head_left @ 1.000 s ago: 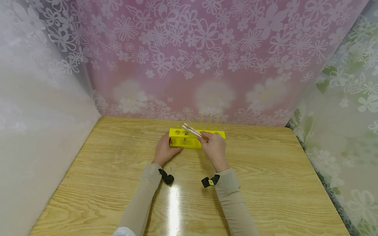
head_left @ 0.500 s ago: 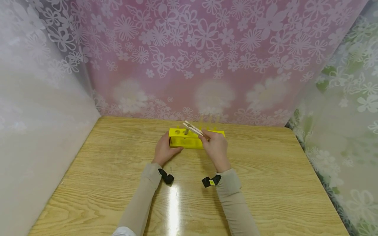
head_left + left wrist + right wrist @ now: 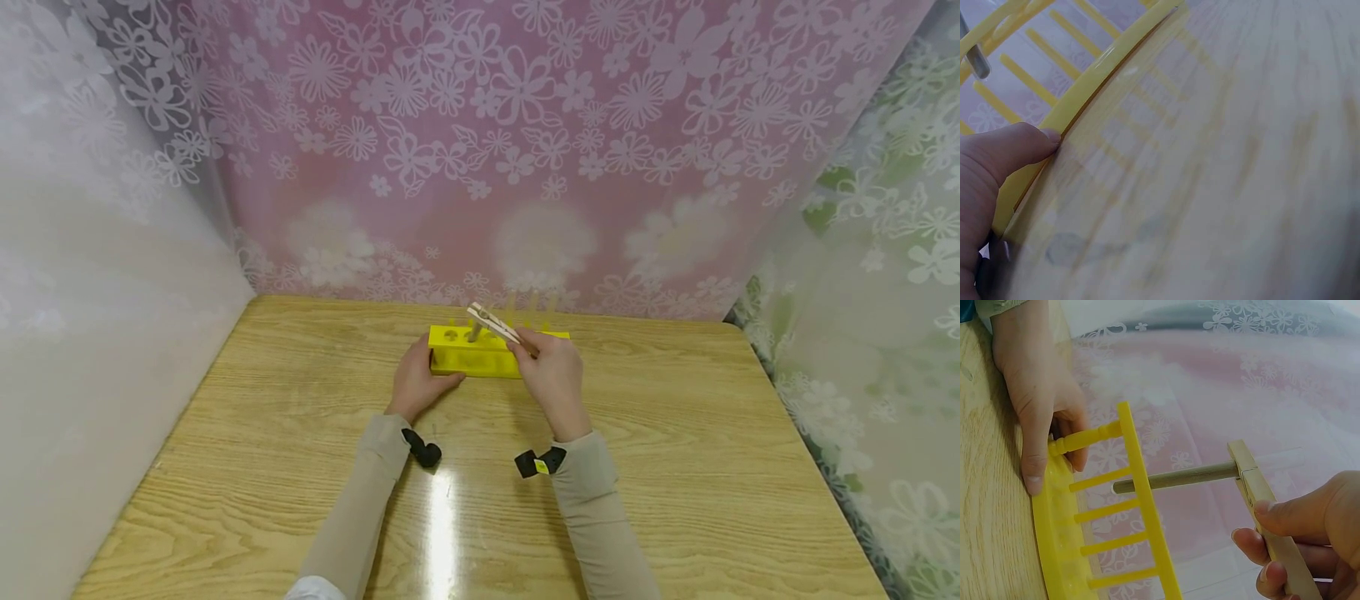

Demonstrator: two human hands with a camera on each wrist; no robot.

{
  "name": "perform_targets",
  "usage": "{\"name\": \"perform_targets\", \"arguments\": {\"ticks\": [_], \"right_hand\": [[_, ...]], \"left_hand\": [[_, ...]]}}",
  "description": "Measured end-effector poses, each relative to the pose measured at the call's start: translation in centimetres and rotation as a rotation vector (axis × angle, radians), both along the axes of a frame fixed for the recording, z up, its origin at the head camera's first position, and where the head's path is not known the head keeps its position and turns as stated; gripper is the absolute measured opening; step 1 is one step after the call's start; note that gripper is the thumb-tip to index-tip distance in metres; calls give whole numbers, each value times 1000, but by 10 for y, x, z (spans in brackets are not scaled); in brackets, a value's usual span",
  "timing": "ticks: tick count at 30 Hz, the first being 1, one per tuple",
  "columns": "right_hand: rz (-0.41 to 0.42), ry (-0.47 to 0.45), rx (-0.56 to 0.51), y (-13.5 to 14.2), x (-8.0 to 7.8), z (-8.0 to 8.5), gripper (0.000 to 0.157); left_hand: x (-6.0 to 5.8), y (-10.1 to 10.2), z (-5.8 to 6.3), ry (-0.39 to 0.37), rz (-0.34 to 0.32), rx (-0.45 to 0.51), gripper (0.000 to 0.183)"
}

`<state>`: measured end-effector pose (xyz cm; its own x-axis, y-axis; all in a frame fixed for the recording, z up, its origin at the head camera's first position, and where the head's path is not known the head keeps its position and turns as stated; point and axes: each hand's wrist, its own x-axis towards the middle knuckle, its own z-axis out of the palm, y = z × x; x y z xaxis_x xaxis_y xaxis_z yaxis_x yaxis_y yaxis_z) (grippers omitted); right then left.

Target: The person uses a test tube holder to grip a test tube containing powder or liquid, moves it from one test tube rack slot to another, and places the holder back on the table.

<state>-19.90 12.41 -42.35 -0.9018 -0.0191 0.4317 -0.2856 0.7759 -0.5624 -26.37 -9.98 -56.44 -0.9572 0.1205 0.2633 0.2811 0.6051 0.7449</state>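
Note:
A yellow test tube rack (image 3: 483,364) stands upright on the table. My left hand (image 3: 416,383) grips its left end, with the thumb (image 3: 1019,147) pressed along the base's front edge. In my right hand (image 3: 553,379) is a wooden test tube holder (image 3: 1254,481), pinched between thumb and fingers. Its far end clasps a test tube (image 3: 1194,475) with grey-green contents below the clamp and clear glass above. The tube passes through a hole in the rack's top plate, second from the left in the head view. Its rounded bottom hangs just under that plate, well above the base.
Several yellow pegs (image 3: 1107,512) run along the rack's back. Faint clear tubes (image 3: 534,307) rise behind its right half. A floral curtain (image 3: 480,208) hangs close behind the table's back edge. Wood-grain tabletop (image 3: 300,392) spreads around both arms.
My right hand has moved slightly right, and the test tube holder has risen a little. More of the test tube now shows above the rack. My left hand has stayed in place.

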Motion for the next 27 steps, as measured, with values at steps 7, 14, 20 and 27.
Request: {"name": "perform_targets", "arguments": {"ticks": [7, 14, 20, 27], "right_hand": [[8, 32, -18, 1, 1, 3, 29], [26, 87, -35, 2, 3, 8, 26], [31, 111, -33, 3, 4, 12, 27], [40, 117, -43, 5, 8, 18, 27]], "left_hand": [[0, 0, -2, 20, -3, -9, 75], [-1, 0, -1, 17, 2, -23, 76], [0, 0, 0, 18, 0, -23, 76], [0, 1, 0, 26, 1, -20, 75]]}}
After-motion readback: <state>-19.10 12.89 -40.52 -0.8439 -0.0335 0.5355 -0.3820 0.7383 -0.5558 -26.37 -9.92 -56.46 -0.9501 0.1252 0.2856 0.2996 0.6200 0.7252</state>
